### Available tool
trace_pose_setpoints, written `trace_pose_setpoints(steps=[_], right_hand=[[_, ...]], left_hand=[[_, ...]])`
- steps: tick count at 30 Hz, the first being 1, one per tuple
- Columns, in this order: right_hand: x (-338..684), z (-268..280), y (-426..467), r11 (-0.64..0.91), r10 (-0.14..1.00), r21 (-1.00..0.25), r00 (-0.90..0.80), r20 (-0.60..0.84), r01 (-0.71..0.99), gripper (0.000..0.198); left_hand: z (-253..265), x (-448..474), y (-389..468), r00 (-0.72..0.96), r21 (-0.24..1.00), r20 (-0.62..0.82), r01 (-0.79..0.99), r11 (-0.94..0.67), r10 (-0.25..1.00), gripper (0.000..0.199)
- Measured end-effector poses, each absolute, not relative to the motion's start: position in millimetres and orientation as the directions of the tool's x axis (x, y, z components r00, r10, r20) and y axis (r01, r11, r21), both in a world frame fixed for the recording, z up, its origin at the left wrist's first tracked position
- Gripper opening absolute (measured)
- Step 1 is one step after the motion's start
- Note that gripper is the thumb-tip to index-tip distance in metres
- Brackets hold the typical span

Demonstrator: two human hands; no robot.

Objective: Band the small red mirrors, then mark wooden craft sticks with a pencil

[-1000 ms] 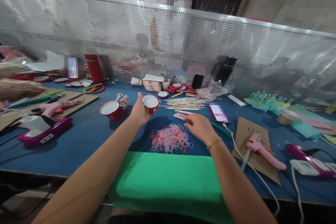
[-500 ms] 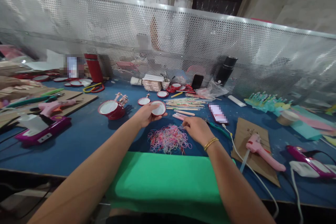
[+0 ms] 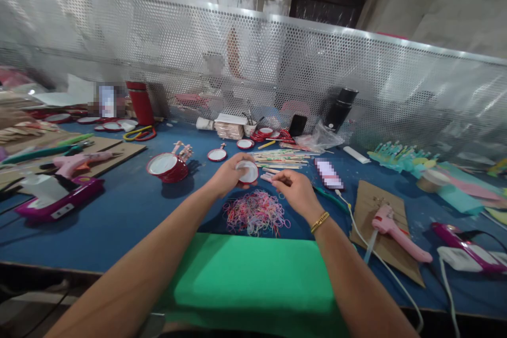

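Note:
My left hand (image 3: 229,175) is closed around a small round disc (image 3: 249,172) with a white face and a red rim, thumb across its front. Just to the right, my right hand (image 3: 295,188) is pinched, thumb and finger together; what sits between them, if anything, is too small to make out. Pale pink sticks (image 3: 268,176) lie by its fingertips. Below both hands spreads a heap of thin, colourful rubber bands (image 3: 256,212). A stack of similar red-rimmed discs (image 3: 168,168) stands to the left, and another single disc (image 3: 217,155) lies behind my left hand.
Thin wooden sticks (image 3: 281,158) lie behind my hands. To the right are a phone (image 3: 328,173) with a cable, cardboard (image 3: 366,206), and a pink glue gun (image 3: 400,232). On the left are a purple power strip (image 3: 81,198) and a red flask (image 3: 140,104). A perforated metal screen (image 3: 178,53) closes the back.
My left hand has moved slightly right with the disc, nearer my right hand. My right hand has lifted slightly from beside the rubber bands, its fingers now pinched near the pink sticks.

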State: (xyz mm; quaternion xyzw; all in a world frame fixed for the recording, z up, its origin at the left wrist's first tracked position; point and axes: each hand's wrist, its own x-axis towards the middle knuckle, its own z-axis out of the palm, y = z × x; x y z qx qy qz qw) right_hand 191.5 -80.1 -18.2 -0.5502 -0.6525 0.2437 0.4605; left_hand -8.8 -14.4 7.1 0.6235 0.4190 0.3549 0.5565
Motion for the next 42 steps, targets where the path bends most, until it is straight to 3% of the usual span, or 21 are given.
trace_pose_setpoints(steps=[2,4,6,10,18,25,36,42], right_hand=[[184,-21,-78,0.269,0.939,-0.881,0.099,0.331,0.390,0.011],[174,-23,-78,0.292,0.924,-0.890,0.138,0.357,0.349,0.010],[166,-26,-78,0.346,0.891,-0.852,0.146,0.429,0.392,0.010],[156,-27,-80,0.396,0.837,-0.760,0.139,0.530,0.516,0.011],[148,-25,-82,0.427,0.813,-0.725,0.121,0.569,0.541,0.009],[147,-20,-85,0.401,0.804,-0.689,0.128,0.580,0.603,0.006],[147,-21,-86,0.379,0.833,-0.721,0.126,0.539,0.579,0.004],[150,-23,-83,0.349,0.842,-0.749,0.163,0.515,0.564,0.007]], left_hand=[[6,-8,-16,0.465,0.980,0.009,0.173,-0.101,0.885,0.017],[7,-7,-17,0.532,0.952,0.043,0.234,-0.195,0.845,0.020],[8,-6,-19,0.576,0.926,0.050,0.278,-0.254,0.816,0.028],[13,-9,-19,0.632,0.920,-0.036,0.324,-0.222,0.774,0.038],[5,-16,-5,0.662,0.886,0.054,0.314,-0.342,0.748,0.029],[7,-18,-4,0.699,0.846,0.074,0.333,-0.416,0.711,0.028],[5,-17,-5,0.696,0.837,0.152,0.288,-0.466,0.702,0.028],[6,-16,-4,0.722,0.772,0.213,0.289,-0.567,0.658,0.025]])
